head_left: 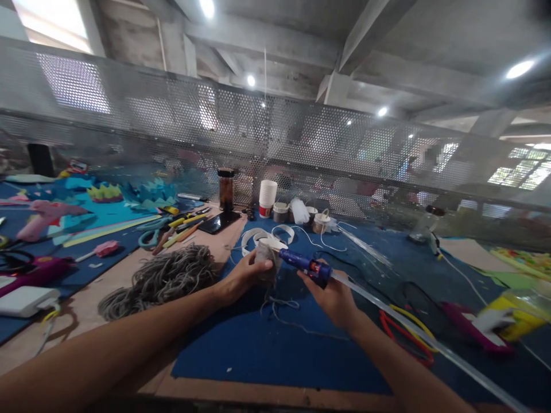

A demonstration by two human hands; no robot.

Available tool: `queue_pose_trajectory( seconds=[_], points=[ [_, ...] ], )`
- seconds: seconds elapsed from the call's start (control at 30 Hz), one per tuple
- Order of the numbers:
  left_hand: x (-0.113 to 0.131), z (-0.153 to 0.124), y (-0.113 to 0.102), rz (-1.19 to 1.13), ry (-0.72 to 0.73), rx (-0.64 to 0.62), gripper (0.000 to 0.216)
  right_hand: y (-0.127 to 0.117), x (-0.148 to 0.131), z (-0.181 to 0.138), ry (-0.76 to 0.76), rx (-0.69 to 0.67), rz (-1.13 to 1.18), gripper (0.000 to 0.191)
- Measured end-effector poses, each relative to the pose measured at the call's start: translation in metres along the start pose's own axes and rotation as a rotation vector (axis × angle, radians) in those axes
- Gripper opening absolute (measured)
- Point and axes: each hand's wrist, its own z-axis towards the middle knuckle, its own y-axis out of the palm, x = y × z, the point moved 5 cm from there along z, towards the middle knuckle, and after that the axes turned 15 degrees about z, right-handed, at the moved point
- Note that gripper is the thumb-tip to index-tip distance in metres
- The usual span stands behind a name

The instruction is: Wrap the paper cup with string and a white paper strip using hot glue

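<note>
My left hand (246, 274) is closed around a small cup (267, 269) that looks partly wrapped in grey cord. In my right hand (331, 295) is a blue hot glue gun (303, 262), its nozzle at the cup's upper rim. A long clear glue stick (400, 312) runs out of the gun's back toward the lower right. Loose grey cord (279, 304) trails below the cup onto the blue mat (267, 353). To the left of my left hand lies a tangled heap of grey cord (166, 278).
Behind the cup are white paper rings (253, 236), stacked paper cups (267, 198), a dark jar (226, 189) and a phone (219, 222). A pink glue gun (47, 218), scissors (150, 235) and blue paper pieces lie left. A perforated metal screen (301, 137) closes the back.
</note>
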Motion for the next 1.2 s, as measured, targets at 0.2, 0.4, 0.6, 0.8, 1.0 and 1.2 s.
queue_pose_trajectory(
  seconds=[0.2, 0.4, 0.6, 0.8, 1.0, 1.2],
  points=[
    [0.0, 0.001, -0.001, 0.004, 0.005, 0.033, 0.041, -0.003, -0.007, 0.0, -0.052, -0.015, -0.107, 0.025],
    [0.001, -0.001, -0.001, 0.089, 0.029, 0.076, 0.046, -0.003, -0.013, -0.002, -0.097, -0.023, -0.185, 0.025],
    [0.005, -0.003, 0.0, 0.144, 0.038, 0.084, 0.049, -0.002, -0.012, -0.004, -0.089, -0.051, -0.2, 0.018],
    [0.008, -0.003, 0.0, 0.141, 0.038, 0.119, 0.052, -0.002, -0.015, -0.004, -0.104, -0.088, -0.164, 0.013],
    [0.009, -0.004, 0.001, 0.112, 0.044, 0.12, 0.052, -0.004, -0.019, -0.003, -0.145, -0.083, -0.162, 0.014],
    [0.009, -0.004, 0.002, 0.083, 0.02, 0.117, 0.055, -0.005, -0.018, -0.004, -0.15, -0.092, -0.167, 0.014]
  ],
)
